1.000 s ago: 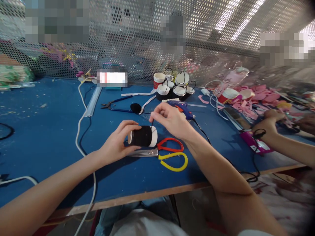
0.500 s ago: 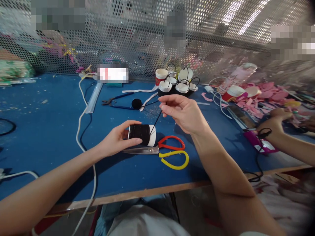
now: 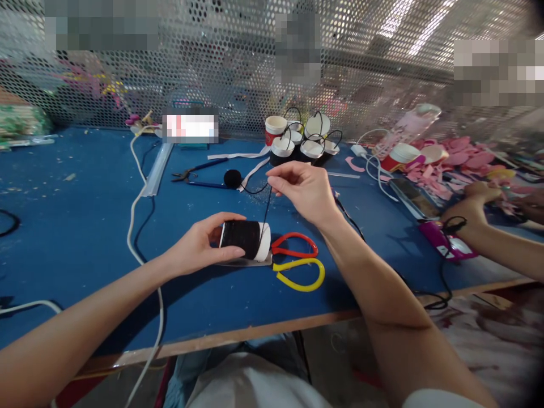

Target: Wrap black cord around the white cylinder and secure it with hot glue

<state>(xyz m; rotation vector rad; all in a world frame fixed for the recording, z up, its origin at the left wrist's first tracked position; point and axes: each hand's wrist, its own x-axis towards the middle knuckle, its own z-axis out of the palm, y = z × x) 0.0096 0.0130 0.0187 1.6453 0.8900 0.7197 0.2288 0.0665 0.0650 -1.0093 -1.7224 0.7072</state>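
Note:
A white cup [image 3: 264, 241] lies on its side, most of its wall wrapped in black cord. My left hand [image 3: 208, 243] is closed around its left end, thumb in front and fingers behind. Above and to the right, my right hand [image 3: 300, 190] pinches the black cord [image 3: 267, 211], which runs up taut from the cup. From the pinch, the cord also leads left toward a round black ball [image 3: 232, 179]. Scissors with one red and one yellow handle [image 3: 301, 275] lie beside the cup, their blades partly hidden by it.
Several cups with black loops [image 3: 311, 148] stand at the back. Pliers [image 3: 185, 175] lie left of the ball. A white cable [image 3: 132, 218] crosses the table [image 3: 85, 226]. Pink pieces [image 3: 463, 156], a phone [image 3: 414, 198] and another person's hands [image 3: 470, 209] are on the right.
My right hand has moved slightly left, and the cord to the cup is steeper. The cup has shifted a little down and covers more of the scissor blades.

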